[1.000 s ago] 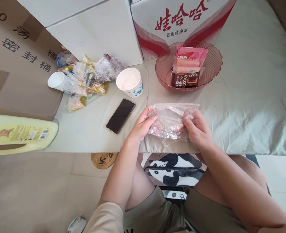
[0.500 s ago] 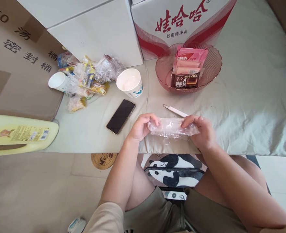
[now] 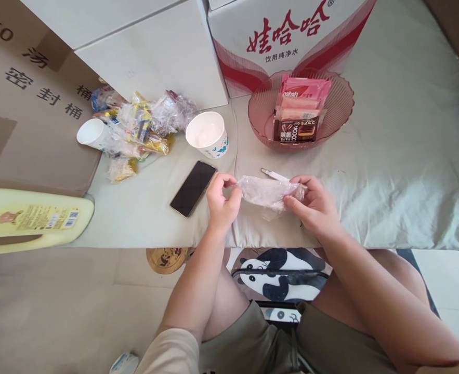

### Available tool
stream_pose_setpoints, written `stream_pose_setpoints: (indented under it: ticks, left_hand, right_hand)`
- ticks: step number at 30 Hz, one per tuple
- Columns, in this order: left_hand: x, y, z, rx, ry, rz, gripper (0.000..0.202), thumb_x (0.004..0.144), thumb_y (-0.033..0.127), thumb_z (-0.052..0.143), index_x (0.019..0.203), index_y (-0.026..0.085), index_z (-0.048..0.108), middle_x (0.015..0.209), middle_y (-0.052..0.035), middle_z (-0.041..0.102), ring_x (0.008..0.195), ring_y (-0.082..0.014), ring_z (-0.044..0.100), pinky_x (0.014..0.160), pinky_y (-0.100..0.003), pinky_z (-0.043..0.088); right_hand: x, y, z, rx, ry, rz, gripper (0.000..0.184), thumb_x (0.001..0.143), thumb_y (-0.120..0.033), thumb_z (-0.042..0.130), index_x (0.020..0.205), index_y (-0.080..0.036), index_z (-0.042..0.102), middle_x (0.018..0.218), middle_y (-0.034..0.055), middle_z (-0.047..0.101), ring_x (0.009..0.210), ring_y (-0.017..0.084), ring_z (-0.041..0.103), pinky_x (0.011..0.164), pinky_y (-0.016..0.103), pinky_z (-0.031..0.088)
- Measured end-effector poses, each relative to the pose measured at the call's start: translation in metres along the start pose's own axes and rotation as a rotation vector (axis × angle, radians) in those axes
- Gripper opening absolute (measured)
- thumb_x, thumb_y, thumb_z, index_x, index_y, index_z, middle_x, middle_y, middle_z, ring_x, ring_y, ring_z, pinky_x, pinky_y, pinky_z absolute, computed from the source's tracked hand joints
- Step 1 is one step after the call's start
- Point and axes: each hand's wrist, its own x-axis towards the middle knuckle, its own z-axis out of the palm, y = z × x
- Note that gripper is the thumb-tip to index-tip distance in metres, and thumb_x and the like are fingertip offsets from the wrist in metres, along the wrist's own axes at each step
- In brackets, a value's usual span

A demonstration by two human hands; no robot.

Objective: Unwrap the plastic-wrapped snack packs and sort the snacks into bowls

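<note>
Now the left hand (image 3: 221,200) and the right hand (image 3: 315,205) both pinch a crumpled clear plastic bag (image 3: 270,191), one at each end, fingers closed on it; the bag hangs bunched between them just above the pale cloth (image 3: 389,171); a thin white stick (image 3: 275,175) lies just behind it; a dark phone (image 3: 193,187) rests near the left hand; a paper cup (image 3: 208,134) and a pink bowl (image 3: 340,111) of snack packets (image 3: 301,109) stand farther back.
</note>
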Motion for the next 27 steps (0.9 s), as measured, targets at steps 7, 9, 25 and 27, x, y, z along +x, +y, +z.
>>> stream_pose_setpoints:
  ticks: [7,9,25,27]
  left_hand:
    - [-0.003,-0.002,0.002,-0.135,-0.307,-0.022,0.02,0.088,0.04,0.058,0.087,0.019,0.06,0.078,-0.0014,0.063,0.074,-0.0145,0.057,0.073,-0.028,0.046]
    - [-0.004,-0.001,0.002,-0.214,-0.512,-0.022,0.032,0.087,0.047,0.061,0.101,0.019,0.063,0.094,-0.0058,0.068,0.085,-0.017,0.062,0.079,-0.03,0.049]
    - [-0.004,0.01,0.0,-0.358,-0.63,-0.261,0.025,0.08,0.039,0.069,0.09,0.017,0.063,0.078,-0.0006,0.063,0.065,-0.01,0.054,0.063,-0.023,0.044]
    - [-0.004,0.011,-0.001,-0.369,-0.617,-0.282,0.026,0.078,0.039,0.07,0.088,0.017,0.063,0.077,-0.0001,0.062,0.064,-0.0096,0.053,0.061,-0.022,0.043]
  right_hand:
    - [-0.002,0.001,-0.004,-0.128,-0.075,-0.004,0.018,0.082,-0.034,0.071,0.085,-0.024,0.057,0.079,-0.0005,0.063,0.062,0.012,0.052,0.055,0.025,0.041]
    - [-0.002,0.0,-0.004,-0.126,-0.155,-0.055,0.018,0.084,-0.036,0.07,0.083,-0.024,0.057,0.087,0.0014,0.067,0.07,0.014,0.058,0.062,0.027,0.047]
    - [-0.002,0.013,-0.005,-0.294,-0.217,-0.228,0.038,0.092,-0.04,0.065,0.126,-0.029,0.052,0.134,0.01,0.06,0.124,0.026,0.059,0.102,0.045,0.052]
    - [-0.002,0.011,-0.004,-0.319,-0.224,-0.246,0.04,0.092,-0.039,0.066,0.127,-0.029,0.051,0.14,0.0103,0.057,0.132,0.028,0.054,0.104,0.046,0.05]
